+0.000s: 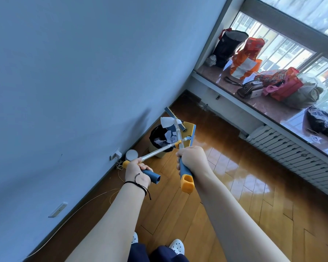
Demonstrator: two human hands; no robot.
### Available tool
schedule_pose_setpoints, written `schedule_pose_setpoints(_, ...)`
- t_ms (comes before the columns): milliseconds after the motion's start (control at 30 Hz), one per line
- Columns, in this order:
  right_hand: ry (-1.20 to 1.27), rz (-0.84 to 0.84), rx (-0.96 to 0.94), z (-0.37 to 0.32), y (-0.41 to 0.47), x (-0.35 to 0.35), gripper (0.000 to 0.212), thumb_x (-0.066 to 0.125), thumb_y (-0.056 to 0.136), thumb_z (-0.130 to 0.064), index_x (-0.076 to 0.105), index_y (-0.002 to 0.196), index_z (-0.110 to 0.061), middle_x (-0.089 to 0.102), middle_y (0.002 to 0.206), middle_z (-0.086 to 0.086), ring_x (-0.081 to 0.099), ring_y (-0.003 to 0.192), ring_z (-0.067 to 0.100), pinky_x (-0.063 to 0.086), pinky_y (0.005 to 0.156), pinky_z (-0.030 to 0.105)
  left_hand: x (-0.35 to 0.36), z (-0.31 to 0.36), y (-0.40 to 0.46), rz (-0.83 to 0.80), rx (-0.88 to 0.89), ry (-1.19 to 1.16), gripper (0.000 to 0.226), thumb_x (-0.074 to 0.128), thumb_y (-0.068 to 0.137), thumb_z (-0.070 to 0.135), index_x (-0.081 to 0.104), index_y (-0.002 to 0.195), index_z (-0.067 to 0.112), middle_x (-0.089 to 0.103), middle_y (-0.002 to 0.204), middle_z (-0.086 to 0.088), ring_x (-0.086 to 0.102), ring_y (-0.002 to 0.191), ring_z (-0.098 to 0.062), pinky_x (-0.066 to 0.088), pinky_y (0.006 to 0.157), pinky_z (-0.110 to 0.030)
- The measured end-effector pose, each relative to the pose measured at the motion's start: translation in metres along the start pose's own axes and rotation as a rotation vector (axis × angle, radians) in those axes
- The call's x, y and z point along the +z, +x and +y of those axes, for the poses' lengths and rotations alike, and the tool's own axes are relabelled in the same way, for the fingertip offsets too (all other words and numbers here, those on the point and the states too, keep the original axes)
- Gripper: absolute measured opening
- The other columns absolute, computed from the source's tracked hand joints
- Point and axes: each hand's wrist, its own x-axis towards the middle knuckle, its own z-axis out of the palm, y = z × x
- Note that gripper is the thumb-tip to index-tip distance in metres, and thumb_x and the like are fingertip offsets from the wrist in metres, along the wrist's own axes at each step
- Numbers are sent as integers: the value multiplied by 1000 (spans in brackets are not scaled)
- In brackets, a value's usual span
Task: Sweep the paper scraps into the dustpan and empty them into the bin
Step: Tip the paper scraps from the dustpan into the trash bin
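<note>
The left hand (135, 170) is closed around the blue grip of one long handle, and the right hand (190, 157) is closed around the blue and yellow grip of a second handle; the two metal poles cross each other just in front of the hands. One pole goes to the yellow dustpan (190, 134), which is lifted and tilted over the bin (160, 140). The other pole goes to the blue broom head (173, 118), held above the dustpan and the bin. A white paper scrap (166, 121) is at the edge of the dustpan, just over the bin, and more scraps (166, 138) already lie inside its black bag. The bin stands on the wooden floor (235, 186) near the blue wall (83, 72), beside a small round container (131, 154).
</note>
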Motion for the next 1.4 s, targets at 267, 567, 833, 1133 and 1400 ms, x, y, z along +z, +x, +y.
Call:
schedule_pose_setpoints(267, 96, -46, 35, 0, -9, -9, 7, 54, 94, -2, 53, 101, -3, 49, 73, 12, 48, 50, 18, 45, 35, 17, -9, -6, -1, -14, -20, -125, 39, 58, 93, 11, 38, 60, 15, 35, 42, 7, 33, 30, -8, 37, 49, -19)
schedule_pose_setpoints(567, 67, -41, -6, -5, -25, -9, 3, 55, 93, -2, 54, 96, -4, 50, 75, 14, 49, 46, 17, 45, 34, 17, -25, -5, 4, -35, -33, -257, 45, 61, 97, 31, 39, 60, 16, 35, 41, 8, 34, 33, -6, 37, 46, -18)
schedule_pose_setpoints(833, 43, -5, -40, -1, -27, -6, 24, 54, 92, 1, 58, 115, 4, 51, 71, 13, 48, 45, 17, 44, 34, 17, -26, -1, 8, -22, -40, -340, 44, 59, 98, 33, 40, 63, 16, 34, 40, 8, 34, 32, -7, 37, 49, -18)
schedule_pose_setpoints(1133, 5, -8, -81, -3, -29, 3, 21, 53, 92, 2, 60, 112, 3, 52, 70, 13, 48, 41, 15, 43, 34, 18, -30, 3, 11, -23, -59, -377, 40, 61, 97, 32, 43, 65, 15, 34, 41, 7, 35, 30, -8, 39, 46, -18)
schedule_pose_setpoints(1400, 29, -19, -68, -4, -28, 10, 24, 54, 93, -1, 58, 116, 4, 52, 71, 12, 49, 41, 14, 44, 34, 17, -34, 4, 13, -30, -71, -395, 42, 59, 98, 33, 42, 64, 16, 34, 40, 8, 35, 29, -8, 38, 44, -18)
